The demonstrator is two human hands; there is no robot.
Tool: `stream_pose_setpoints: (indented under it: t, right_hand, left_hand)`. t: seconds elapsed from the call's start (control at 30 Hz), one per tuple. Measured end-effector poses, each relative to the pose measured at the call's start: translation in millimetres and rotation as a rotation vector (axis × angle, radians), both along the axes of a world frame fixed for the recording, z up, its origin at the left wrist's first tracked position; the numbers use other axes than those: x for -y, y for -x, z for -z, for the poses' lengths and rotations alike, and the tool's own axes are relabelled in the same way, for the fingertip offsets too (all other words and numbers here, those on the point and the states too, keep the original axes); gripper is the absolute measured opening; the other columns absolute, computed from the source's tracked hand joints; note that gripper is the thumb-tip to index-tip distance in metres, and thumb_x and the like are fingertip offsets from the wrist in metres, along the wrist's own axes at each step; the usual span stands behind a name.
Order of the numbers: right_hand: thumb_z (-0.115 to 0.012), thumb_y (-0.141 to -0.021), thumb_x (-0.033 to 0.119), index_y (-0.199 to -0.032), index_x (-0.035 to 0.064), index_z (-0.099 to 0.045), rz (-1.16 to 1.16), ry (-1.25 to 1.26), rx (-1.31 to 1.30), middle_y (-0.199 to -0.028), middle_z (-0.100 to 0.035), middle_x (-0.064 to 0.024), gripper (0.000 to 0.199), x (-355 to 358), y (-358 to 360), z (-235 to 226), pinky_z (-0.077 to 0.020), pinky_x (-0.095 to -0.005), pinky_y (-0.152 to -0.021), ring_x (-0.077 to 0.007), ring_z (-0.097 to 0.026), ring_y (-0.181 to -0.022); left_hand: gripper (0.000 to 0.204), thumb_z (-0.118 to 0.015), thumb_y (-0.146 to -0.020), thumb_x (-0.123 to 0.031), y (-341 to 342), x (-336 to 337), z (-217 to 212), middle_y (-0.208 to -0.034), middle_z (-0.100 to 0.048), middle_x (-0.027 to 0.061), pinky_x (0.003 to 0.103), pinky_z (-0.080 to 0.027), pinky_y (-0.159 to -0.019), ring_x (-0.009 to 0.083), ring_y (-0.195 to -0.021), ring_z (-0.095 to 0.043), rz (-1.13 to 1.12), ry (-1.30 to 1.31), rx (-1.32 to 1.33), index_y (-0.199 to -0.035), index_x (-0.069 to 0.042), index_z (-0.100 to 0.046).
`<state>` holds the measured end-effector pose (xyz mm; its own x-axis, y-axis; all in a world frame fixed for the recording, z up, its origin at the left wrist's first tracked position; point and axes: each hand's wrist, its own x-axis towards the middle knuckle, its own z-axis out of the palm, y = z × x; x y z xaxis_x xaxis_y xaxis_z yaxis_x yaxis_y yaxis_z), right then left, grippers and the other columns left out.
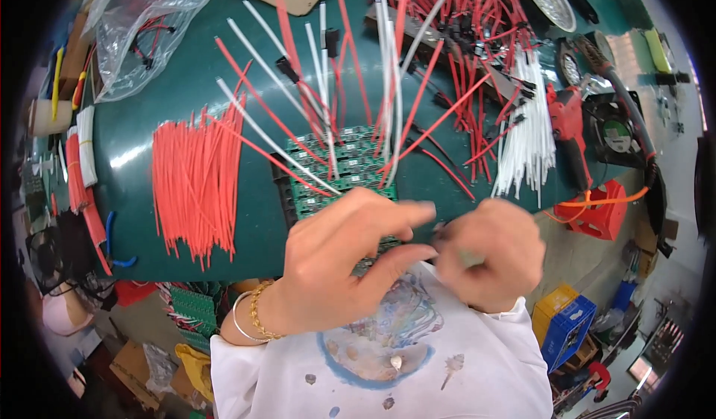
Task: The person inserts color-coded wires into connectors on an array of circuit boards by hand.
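My left hand (350, 251) is over the near part of a green circuit board panel (306, 199), its index finger and thumb stretched out and apart. No object shows between them. To its right my right hand (488, 251) is curled closed and blurred by motion. A small dark spot shows at its fingertips, too smeared to name. Red and white wires (272, 147) stand up and fan out from the far half of the panel, some with black connectors (330, 40). My hands hide the panel's near end.
Loose red wires (198, 188) lie left of the panel, white wires (526, 136) to the right. Beyond are a heap of red wires with black connectors (477, 16) and a plastic bag (171, 16). A red-handled tool (570, 128) and a black fan (615, 132) sit far right.
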<state>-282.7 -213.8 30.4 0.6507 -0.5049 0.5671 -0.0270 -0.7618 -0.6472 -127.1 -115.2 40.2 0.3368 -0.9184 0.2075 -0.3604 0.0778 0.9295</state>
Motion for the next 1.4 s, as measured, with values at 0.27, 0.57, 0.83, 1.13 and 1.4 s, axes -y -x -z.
stream_pose_setpoints:
  t: [0.27,0.57,0.83,1.13,1.4]
  right_hand:
    - [-0.071,-0.062,0.004,-0.091,-0.0026,-0.062,-0.089,0.257,-0.048,-0.08,-0.065,-0.0111,0.032,-4.2,-30.4,23.1,-0.0358,-0.023,-0.041,-0.0148,-0.052,-0.051]
    - [-0.07,-0.054,0.004,-0.088,0.0022,-0.064,-0.032,0.273,-0.033,-0.08,-0.063,-0.0069,0.035,0.3,-52.2,45.1,-0.0358,-0.0259,-0.044,-0.0157,-0.05,-0.054]
    - [-0.071,-0.051,0.002,-0.087,0.0044,-0.064,-0.017,0.227,-0.068,-0.078,-0.062,-0.0042,0.037,1.0,-56.7,43.8,-0.0374,-0.027,-0.044,-0.0163,-0.05,-0.053]
    - [-0.071,-0.054,-0.005,-0.085,0.0032,-0.065,0.021,0.139,-0.088,-0.075,-0.062,-0.0048,0.032,-1.0,-60.4,37.1,-0.0411,-0.0285,-0.046,-0.019,-0.053,-0.053]
    - [-0.07,-0.067,-0.004,-0.083,0.0027,-0.065,0.432,0.108,-0.437,-0.065,-0.056,-0.0074,0.018,12.5,-11.8,21.2,-0.043,-0.0313,-0.049,-0.0234,-0.057,-0.056]
  left_hand:
    - [0.027,-0.069,-0.062,0.008,-25.3,-29.6,19.8,-0.08,-0.067,0.0108,0.025,-0.043,-0.044,0.0175,-0.054,-0.058,0.02,0.212,0.408,-0.088,0.002,-0.069]
    - [0.027,-0.068,-0.065,0.006,-35.4,-25.6,39.5,-0.083,-0.066,0.0133,0.025,-0.043,-0.044,0.0188,-0.056,-0.059,-0.075,0.22,0.573,-0.092,0.005,-0.068]
    - [0.027,-0.067,-0.066,0.006,-36.6,-23.5,43.7,-0.082,-0.066,0.0128,0.026,-0.045,-0.046,0.0197,-0.056,-0.06,-0.077,0.216,0.541,-0.093,0.004,-0.067]
    - [0.024,-0.07,-0.067,0.009,-33.0,-18.1,34.7,-0.078,-0.064,0.0127,0.028,-0.046,-0.048,0.0227,-0.056,-0.06,-0.118,0.12,0.406,-0.089,0.004,-0.066]
    - [0.014,-0.073,-0.076,0.0,-25.7,3.9,22.0,-0.064,-0.058,0.0092,0.032,-0.041,-0.044,0.0232,-0.048,-0.054,-0.347,-0.098,0.316,-0.075,-0.001,-0.059]
